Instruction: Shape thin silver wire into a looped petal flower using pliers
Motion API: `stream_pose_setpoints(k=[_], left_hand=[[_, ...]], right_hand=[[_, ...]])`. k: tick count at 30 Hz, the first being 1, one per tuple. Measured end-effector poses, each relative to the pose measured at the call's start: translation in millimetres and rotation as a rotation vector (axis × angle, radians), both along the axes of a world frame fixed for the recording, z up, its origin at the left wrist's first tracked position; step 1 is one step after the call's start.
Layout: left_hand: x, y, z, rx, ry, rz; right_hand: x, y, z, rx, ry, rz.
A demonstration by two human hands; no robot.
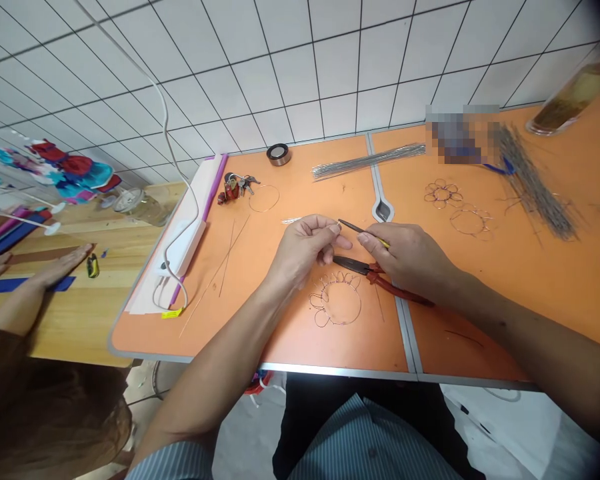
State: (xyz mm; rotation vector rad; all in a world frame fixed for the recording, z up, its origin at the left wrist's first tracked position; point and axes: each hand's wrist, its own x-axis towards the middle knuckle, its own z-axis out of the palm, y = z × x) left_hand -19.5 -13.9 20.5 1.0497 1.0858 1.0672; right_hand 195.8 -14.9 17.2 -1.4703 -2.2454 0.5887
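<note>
Left hand (305, 248) and right hand (411, 259) close together above an orange worktop (290, 343)

Right fingers (375, 235) closed on a thin dark metal rod with a yellow end (363, 231); left fingers (334, 229) pinched shut at the tip of the rod, anything held there too small to tell. Directly under the right hand, red-handled long-nose pliers (380, 280) lying flat on the worktop. Just below the hands, a round copper-coloured wire flower frame (361, 303). Farther left, long straight silver wires (215, 276) beside a white power strip (183, 250); farther right, two thin wire flower shapes (443, 193) and a bundle of grey wires (533, 183).
</note>
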Motion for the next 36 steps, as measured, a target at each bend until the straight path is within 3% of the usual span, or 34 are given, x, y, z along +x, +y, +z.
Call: stream_pose_setpoints(k=[10,21,28,36], left_hand=[[2.6,-3.2,-3.2,0.116,0.132,0.095],[5.5,-4.2,4.2,0.121,-0.007,0.096],[3.4,-3.0,1.7,0.087,-0.148,-0.014],[4.6,-5.7,5.4,0.054,-0.189,-0.024]], right_hand=[[-3.4,-1.3,-4.5,0.058,-0.017,-0.023],[0.5,3.0,-15.1,0.231,0.101,0.036],[8.1,8.9,-21.6,0.393,0.094,0.086],[8.3,5.9,-14.8,0.402,0.023,0.067]])
